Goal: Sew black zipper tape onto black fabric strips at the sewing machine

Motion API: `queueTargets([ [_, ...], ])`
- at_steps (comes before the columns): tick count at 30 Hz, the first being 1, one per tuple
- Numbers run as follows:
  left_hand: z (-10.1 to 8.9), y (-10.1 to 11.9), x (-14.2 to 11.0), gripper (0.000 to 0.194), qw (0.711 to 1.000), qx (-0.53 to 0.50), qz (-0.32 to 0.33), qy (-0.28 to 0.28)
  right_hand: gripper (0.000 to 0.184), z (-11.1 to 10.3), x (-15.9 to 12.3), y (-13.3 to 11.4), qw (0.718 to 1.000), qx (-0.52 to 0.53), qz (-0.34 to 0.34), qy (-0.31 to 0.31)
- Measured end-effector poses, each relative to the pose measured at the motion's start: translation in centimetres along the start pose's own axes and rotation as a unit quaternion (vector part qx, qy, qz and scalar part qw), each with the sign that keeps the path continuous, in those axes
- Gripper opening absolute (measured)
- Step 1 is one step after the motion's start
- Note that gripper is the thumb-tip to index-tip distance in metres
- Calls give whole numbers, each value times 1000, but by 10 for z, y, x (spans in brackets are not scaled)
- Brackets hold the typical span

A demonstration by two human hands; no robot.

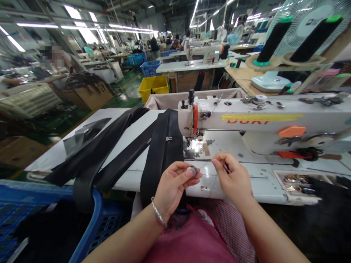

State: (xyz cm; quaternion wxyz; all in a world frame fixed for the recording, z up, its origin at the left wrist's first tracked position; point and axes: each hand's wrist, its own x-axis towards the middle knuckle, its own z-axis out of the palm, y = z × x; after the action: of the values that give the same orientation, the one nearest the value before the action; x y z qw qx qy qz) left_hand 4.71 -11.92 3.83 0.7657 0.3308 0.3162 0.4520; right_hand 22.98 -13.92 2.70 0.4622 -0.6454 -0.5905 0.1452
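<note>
White tabletop (259,184), hands apart: left hand (172,186) pinches a grey disc (193,170), droppable if fingertips slacken; right hand (236,180) curls round a dark sliver (227,168).

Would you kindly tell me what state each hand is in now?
Left hand: closed, pinching a small round metal piece.
Right hand: closed, curled around a small dark object, too small to identify.

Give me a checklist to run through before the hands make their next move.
1. Left hand has the round part: ok, between thumb and fingers.
2. Thread in the right hand: cannot tell, too fine to see.
3. Both hands away from the machine: ok, in front of it.
4. Strips all fully on the table: not ok, one hangs over the edge.
5. Machine switched off: cannot tell.
</note>
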Motion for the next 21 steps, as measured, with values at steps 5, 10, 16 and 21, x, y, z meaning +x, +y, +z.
queueTargets([
  [5, 8, -8, -7, 24, 994, 36, -91, -55, 13, 5, 19, -17, 995, 13, -74, -60],
  [10, -3, 10, -10, 24, 997, 68, -10, -18, 20, 2, 9, 10, 992, 30, -23, -119],
  [16, -23, 26, -3, 27, 988, 134, 76, 24, 25, -18, -13, 28, 962, -59, -52, -263],
  [21, -25, 27, -2, 35, 983, 167, 73, 32, 33, -10, -12, 33, 948, -183, -90, -245],
])
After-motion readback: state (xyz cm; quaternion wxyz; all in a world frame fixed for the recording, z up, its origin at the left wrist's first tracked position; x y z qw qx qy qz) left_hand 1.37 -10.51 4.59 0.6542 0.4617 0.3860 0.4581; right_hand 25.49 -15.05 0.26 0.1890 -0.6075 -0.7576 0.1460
